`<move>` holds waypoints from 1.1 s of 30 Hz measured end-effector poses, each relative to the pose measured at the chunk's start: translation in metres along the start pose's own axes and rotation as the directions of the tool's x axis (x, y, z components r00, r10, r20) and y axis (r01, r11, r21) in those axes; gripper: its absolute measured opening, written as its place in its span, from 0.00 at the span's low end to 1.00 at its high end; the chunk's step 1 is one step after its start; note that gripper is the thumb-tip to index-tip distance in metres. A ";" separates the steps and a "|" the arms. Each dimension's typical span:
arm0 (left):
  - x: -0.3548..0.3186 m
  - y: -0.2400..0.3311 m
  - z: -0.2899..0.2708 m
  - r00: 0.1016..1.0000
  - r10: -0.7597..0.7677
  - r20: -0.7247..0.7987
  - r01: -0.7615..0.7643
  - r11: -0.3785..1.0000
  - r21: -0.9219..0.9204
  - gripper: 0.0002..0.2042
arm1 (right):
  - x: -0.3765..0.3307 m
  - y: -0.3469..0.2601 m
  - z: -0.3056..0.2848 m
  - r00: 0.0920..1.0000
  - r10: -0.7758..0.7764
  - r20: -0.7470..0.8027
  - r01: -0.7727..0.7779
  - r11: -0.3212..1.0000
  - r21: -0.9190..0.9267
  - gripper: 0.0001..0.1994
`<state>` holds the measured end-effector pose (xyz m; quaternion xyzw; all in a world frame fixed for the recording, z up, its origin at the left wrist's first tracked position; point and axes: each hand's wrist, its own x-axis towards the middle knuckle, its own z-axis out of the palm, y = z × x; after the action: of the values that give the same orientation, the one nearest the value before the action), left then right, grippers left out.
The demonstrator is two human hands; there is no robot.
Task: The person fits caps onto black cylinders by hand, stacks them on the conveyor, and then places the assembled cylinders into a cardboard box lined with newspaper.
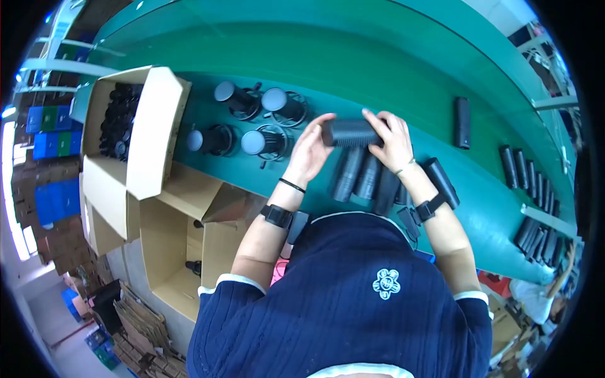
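Observation:
Between my two hands, above the green table, is a black cylinder with a ribbed side (353,133), lying level. My left hand (309,152) has its fingers round the left end. The right end is gripped by my right hand (393,143), its fingers over the top and thumb below. Just beneath, several similar black cylinders (348,175) lie side by side toward my body, partly overlapped by the held one. Another black cylinder (442,183) rests beside my right forearm. Left of my hands stand several black pieces with round grey tops (254,143) on ring-shaped bases.
At the left, an open cardboard box (154,135) holds many small black parts (120,123). Below it stands another open carton (165,252). A black cylinder (462,123) lies far right on the green surface (353,57), with more rows (535,183) beyond. A person (532,299) is at lower right.

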<state>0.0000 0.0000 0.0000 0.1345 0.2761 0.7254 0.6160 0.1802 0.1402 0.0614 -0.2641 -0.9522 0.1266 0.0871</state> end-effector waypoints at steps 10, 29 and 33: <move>0.014 -0.029 -0.025 0.967 0.095 -0.235 0.230 0.054 0.972 0.44 | 0.024 0.169 0.089 0.617 0.787 -0.011 -0.769 0.606 0.204 0.33; -0.063 0.023 -0.010 0.996 -0.062 0.071 -0.014 0.651 0.759 0.28 | 0.004 -0.059 0.058 0.902 -0.192 0.387 -0.381 0.072 0.922 0.22; -0.063 0.020 -0.008 0.998 -0.060 -0.031 0.066 0.773 0.631 0.23 | -0.002 -0.070 0.061 0.934 -0.102 0.341 -0.327 0.135 0.935 0.16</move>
<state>-0.0081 -0.0643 0.0141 0.3208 0.5105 0.5703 0.5579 0.1339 0.0698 0.0235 -0.1892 -0.6117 0.7649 0.0705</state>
